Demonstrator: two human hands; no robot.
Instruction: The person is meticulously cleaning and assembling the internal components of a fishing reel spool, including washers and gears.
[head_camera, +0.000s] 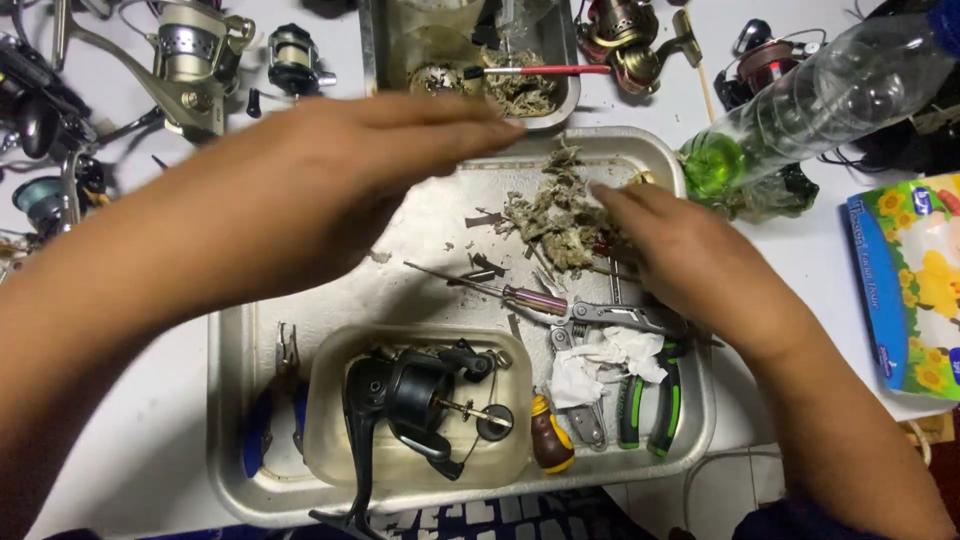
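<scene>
Two bare hands and forearms, no gloves, rings, watch or bracelet. Left hand (330, 190) broad and motion-blurred, fingers (440, 130) long, edges soft. Right hand (690, 265) sharper, fingers (620, 200) tapering, short nails faintly visible. Behind the right fingers, past wrist and forearm, a sliver of dark blue cloth at the frame's lower edge. No sleeve showing behind the left fingers.

Blurry left hand (330, 190) covers part of the shallow metal tray (232, 400); black fishing reel's (405, 400) handle runs off the bottom edge.
</scene>
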